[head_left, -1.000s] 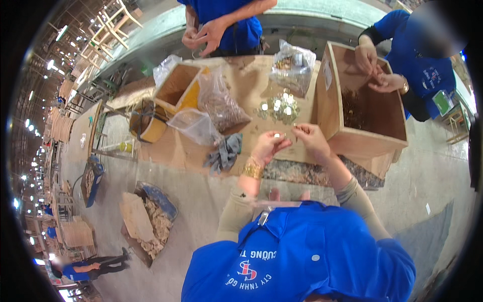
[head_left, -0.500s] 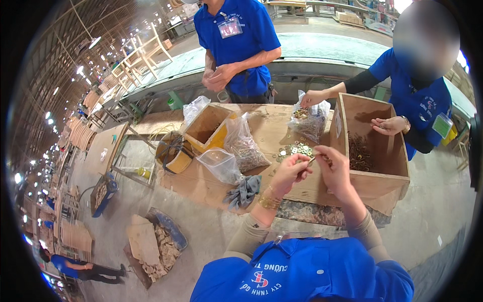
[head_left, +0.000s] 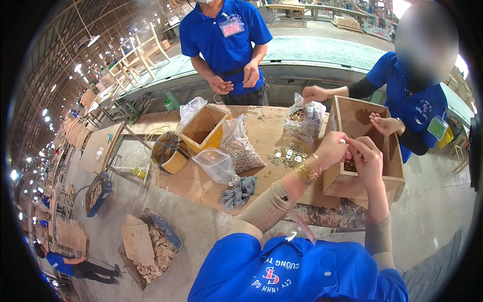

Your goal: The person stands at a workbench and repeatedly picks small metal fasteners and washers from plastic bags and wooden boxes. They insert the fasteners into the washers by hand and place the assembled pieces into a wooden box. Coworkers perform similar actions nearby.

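My left hand [head_left: 333, 150] and my right hand [head_left: 367, 160] meet above the near left corner of a wooden box [head_left: 365, 185]. Their fingers are closed in a pinch. Whatever small pieces they grip are mostly covered by the fingers. Bolts [head_left: 349, 165] in the box show between my hands. Loose metal washers [head_left: 288, 155] lie scattered on the cardboard-covered table [head_left: 274, 182], left of the box. Behind them stands a clear bag of small metal hardware [head_left: 304, 123], with a co-worker's hand [head_left: 314, 93] at its top.
A bag of bolts [head_left: 242, 147], a yellow-sided wooden box [head_left: 204, 128], an empty-looking plastic bag [head_left: 214, 166] and grey gloves [head_left: 238, 192] occupy the table's left part. One co-worker [head_left: 226, 40] stands across; another [head_left: 415, 108] holds a palm [head_left: 385, 124] over the big box.
My hands have moved right, from above the washers to over the box's near corner, and drawn together. The co-worker across has lowered and parted their hands.
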A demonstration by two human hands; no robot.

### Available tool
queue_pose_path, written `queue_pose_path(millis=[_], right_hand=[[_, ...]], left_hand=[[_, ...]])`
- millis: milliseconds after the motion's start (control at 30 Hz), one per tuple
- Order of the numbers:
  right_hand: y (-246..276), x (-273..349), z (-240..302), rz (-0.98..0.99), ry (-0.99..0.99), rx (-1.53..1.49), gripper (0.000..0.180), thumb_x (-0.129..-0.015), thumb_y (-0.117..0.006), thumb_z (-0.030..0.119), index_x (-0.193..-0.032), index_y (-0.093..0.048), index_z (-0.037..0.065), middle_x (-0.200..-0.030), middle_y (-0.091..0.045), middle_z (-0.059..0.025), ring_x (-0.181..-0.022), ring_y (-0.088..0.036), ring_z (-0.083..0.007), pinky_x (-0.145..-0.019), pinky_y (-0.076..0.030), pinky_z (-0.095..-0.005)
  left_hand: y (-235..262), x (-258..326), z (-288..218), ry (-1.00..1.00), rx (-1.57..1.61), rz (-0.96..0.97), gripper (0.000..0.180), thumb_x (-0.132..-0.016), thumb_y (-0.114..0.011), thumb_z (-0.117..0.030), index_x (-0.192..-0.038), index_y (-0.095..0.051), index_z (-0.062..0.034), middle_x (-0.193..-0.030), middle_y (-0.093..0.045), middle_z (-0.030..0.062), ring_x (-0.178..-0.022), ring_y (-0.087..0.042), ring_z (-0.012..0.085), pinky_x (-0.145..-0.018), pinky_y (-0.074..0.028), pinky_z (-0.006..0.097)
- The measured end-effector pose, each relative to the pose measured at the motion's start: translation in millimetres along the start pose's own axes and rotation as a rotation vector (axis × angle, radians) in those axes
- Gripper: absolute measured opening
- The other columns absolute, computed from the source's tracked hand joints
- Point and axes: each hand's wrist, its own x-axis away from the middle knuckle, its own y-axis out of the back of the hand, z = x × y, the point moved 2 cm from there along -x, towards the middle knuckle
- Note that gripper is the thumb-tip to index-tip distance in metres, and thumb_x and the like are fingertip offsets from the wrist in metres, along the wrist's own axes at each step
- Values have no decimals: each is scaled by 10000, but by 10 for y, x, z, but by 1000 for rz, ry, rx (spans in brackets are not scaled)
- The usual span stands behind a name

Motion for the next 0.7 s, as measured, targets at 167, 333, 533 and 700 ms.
queue_pose_path(millis=[167, 333, 533, 700], right_hand=[[206, 191, -435, -70, -155, -69, 143, -757, -586, 34, -894, -626, 35, -750, -565, -76, -592, -564, -168, -502, -446, -257], [519, 594, -870, -306, -761, -645, 228, -873, -495, 234, -852, -588, 28, -605, -512, -19, -453, -463, -74, -372, -329, -171], [710, 1733, -1342, -472, -1317, -963, 217, -856, -478, 243, -961, -536, 63, -607, -494, -10, -408, -398, -54, -326, -287, -168], [209, 2666, -1232, -119, -1578, -1063, 262, -818, -447, 92, -1076, -490, 71, -694, -558, -72, -540, -519, -155, -420, -406, -239]], left_hand=[[-305, -345, -20, 84, -74, 115, 124, -759, -436, 10, -821, -540, 34, -593, -579, 93, -424, -505, 107, -377, -373, 207], [-446, -576, 77, 94, -297, 161, 168, -701, -406, 44, -776, -556, 62, -574, -591, 136, -422, -526, 137, -368, -389, 254], [-463, -819, 394, 154, -599, 246, 148, -732, -431, 9, -751, -569, 59, -562, -599, 154, -408, -541, 157, -377, -407, 278], [-245, -523, 146, 122, -99, 258, 156, -806, -498, -97, -851, -566, 36, -562, -588, 96, -370, -467, 95, -337, -335, 224]])
